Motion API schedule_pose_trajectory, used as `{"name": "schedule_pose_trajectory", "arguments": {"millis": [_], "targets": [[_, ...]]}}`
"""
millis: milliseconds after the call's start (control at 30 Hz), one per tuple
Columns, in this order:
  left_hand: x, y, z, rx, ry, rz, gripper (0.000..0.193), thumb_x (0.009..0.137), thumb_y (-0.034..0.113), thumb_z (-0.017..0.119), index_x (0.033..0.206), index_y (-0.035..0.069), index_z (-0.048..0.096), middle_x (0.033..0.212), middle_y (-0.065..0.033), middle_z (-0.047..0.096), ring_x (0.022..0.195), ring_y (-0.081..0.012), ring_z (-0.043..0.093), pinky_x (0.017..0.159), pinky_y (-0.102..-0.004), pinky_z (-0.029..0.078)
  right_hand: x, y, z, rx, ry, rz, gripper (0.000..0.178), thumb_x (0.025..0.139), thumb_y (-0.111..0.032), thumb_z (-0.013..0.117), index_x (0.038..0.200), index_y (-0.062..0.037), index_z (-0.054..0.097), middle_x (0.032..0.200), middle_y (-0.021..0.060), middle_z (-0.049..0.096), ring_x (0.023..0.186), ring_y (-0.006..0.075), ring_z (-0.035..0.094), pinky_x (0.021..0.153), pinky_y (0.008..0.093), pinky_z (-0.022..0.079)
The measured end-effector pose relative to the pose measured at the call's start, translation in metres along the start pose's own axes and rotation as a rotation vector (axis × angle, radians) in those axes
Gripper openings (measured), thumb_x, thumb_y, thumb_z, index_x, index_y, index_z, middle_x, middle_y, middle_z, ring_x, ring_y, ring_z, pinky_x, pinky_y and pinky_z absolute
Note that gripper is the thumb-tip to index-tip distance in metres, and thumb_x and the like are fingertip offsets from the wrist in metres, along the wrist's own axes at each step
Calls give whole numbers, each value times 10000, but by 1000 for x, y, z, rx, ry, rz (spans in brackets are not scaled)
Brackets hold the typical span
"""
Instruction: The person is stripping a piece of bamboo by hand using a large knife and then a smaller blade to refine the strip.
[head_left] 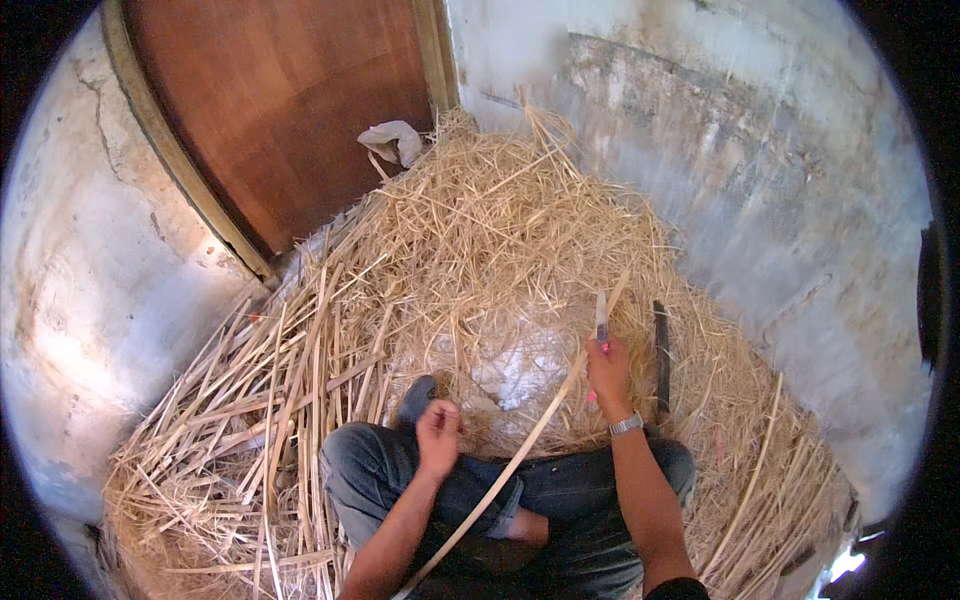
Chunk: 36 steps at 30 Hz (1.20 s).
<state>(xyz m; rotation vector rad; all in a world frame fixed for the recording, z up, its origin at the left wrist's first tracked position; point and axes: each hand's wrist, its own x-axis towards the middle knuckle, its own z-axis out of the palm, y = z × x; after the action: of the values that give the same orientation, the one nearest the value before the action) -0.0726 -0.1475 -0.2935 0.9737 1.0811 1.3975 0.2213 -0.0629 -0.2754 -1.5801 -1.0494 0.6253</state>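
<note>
My right hand (608,375), with a metal watch (626,424) on the wrist, is closed around a knife (602,318) with a pink handle, its blade pointing away from me. A long pale strip (520,455), like split bamboo, runs from the lower edge across my lap, past the left side of that hand and beside the blade. Whether the fingers also grip the strip is hard to see. My left hand (438,432) hovers above my left shin, closed with the fingers curled in; what they hold, if anything, is hidden. It is apart from the strip.
A heap of shavings (490,215) rises in front of me against the wall (740,150). Many long strips (290,390) lie at my left, more (765,450) at my right. A dark flat bar (661,355) lies near my right hand. A whitish bag (395,140) rests by the brown door (290,100).
</note>
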Motion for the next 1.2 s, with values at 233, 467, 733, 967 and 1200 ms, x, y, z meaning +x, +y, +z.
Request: {"name": "schedule_pose_trajectory", "arguments": {"millis": [233,467,733,967,1200], "targets": [[-19,3,26,429,-437,169,264,876,144,737,1107,20,703,815,-32,650,734,-84,590,654,-249,483,-54,-8,29,-231,-225,-51,239,875,-261,678,876,-29,621,644,47,568,586,169,548,564,370,437],[-18,10,31,453,-255,297,187,827,91,771,998,20,756,779,-65,685,636,-107,618,611,-245,492,-60,-24,37,-213,-311,-146,267,857,-282,698,832,-35,600,642,121,591,573,275,581,554,403,445],[-15,13,30,519,-206,303,148,815,95,784,945,26,763,820,-84,697,650,-115,623,603,-253,494,-73,-33,42,-128,-369,-125,243,866,-236,696,842,-16,595,639,120,571,578,249,562,557,386,435],[-11,2,24,528,-322,201,89,915,91,658,921,8,630,774,-48,592,677,-112,563,627,-270,465,-73,-24,47,-86,-370,-132,249,876,-238,692,809,-18,597,622,120,563,551,247,532,543,380,421],[-5,2,19,466,-453,76,114,964,132,597,905,42,560,830,-39,568,807,-131,525,747,-292,437,-67,-31,42,-293,-389,-171,259,896,-261,676,837,-14,626,591,109,565,546,219,546,529,372,415]]}}
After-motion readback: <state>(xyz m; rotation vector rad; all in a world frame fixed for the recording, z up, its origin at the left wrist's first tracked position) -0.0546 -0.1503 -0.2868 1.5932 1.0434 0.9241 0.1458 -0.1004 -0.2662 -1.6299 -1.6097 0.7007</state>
